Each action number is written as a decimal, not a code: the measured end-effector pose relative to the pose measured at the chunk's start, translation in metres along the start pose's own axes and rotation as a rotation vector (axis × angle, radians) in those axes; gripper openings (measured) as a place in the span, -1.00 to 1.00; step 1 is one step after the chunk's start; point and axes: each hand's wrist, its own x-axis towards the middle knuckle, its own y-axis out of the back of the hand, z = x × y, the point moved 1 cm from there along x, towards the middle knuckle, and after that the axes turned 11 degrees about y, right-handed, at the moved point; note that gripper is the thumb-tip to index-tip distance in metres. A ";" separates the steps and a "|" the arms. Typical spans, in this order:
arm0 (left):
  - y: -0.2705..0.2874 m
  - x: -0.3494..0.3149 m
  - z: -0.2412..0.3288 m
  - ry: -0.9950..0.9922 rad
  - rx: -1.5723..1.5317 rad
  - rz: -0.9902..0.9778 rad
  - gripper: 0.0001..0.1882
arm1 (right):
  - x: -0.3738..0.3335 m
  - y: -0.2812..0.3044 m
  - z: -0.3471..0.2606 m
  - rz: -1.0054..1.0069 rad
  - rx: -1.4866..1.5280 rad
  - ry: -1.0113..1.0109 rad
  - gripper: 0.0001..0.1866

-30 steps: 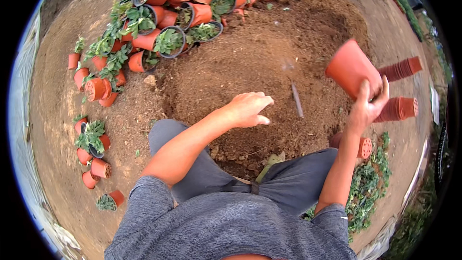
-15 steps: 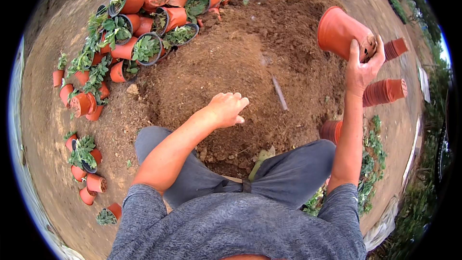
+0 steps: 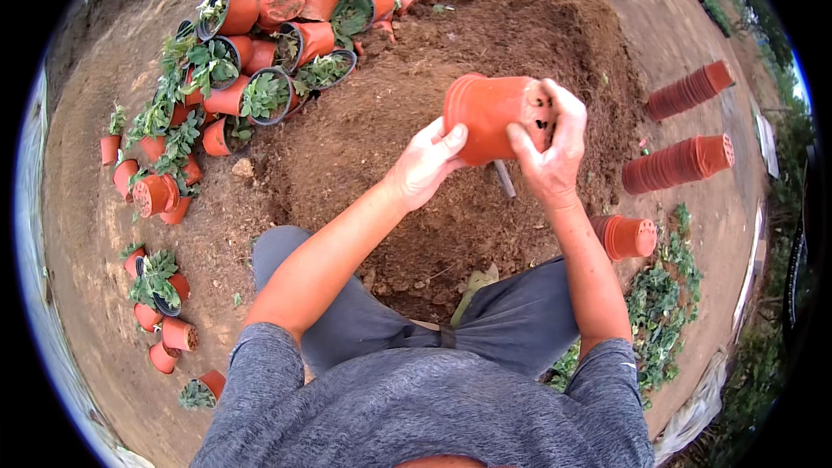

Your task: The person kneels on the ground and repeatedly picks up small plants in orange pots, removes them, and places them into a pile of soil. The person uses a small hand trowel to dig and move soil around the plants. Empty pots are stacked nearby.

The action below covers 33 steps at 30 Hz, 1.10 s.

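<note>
An orange-red plastic plant pot [image 3: 490, 118] is held sideways in front of me, above the soil heap [image 3: 373, 134]. Its base, with drainage holes, faces right, and its rim faces left. My right hand [image 3: 555, 146] is closed around the base, thumb on the near side and fingers over the far edge. At the rim, my left hand [image 3: 425, 166] grips with its thumb on the outside; its other fingers are partly hidden. What the pot holds inside cannot be seen. Below it, a thin grey stick [image 3: 504, 179] pokes out of the soil.
Many pots with leafy plants lie tipped in a pile [image 3: 269, 91] at the far left. A smaller group of plant pots [image 3: 160, 290] lies nearer. On the right lie nested stacks of pots [image 3: 672, 165], beside a heap of pulled green plants [image 3: 663, 316].
My right hand has brought the pot from the far right to the middle. My left hand, previously loosely curled over the soil, has come up and taken its rim.
</note>
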 end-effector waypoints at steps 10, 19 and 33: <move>0.028 0.001 0.034 -0.164 -0.227 0.073 -0.39 | 0.006 0.001 -0.010 -0.216 -0.084 0.186 -0.38; 0.037 0.003 0.031 -0.109 -0.168 0.210 -0.42 | 0.015 0.017 -0.003 0.007 0.064 -0.064 -0.54; 0.024 -0.006 0.017 -0.006 0.255 0.104 -0.50 | -0.024 -0.006 0.007 -0.148 0.674 -0.503 0.03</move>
